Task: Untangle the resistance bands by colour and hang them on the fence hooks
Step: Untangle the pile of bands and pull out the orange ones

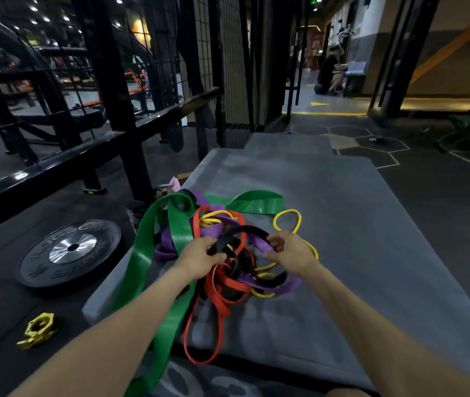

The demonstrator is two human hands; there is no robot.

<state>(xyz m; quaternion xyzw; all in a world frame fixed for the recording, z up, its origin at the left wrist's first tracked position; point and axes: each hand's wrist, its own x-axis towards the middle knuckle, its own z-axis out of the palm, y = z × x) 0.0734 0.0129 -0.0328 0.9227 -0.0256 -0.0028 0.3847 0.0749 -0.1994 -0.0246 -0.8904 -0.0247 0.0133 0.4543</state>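
1. Closest to the camera, the long green band [153, 285] and the red band [216, 299] are trailing off the lower edge of the grey mat [357, 253]. They're lying loose, so my guess is they aren't the ones being worked on.
2. Mid frame, both hands are in the tangle. The left hand [199, 257] is pinching the black band [245, 233] at one end of its arch, and the right hand [288, 249] is gripping the other end where it crosses the purple band [259, 242]. Probably lifting that loop to see what's threaded through it.
3. The yellow band [288, 222] is peeking out behind the right hand, woven through the pile.
4. Left of the mat, a weight plate [69, 250] and a yellow collar [39, 329] are sitting on the floor.
5. Further back, upper left, the black mesh fence [225, 67] is standing well apart from the pile. I can't make out hooks on it, and nothing's hanging yet.
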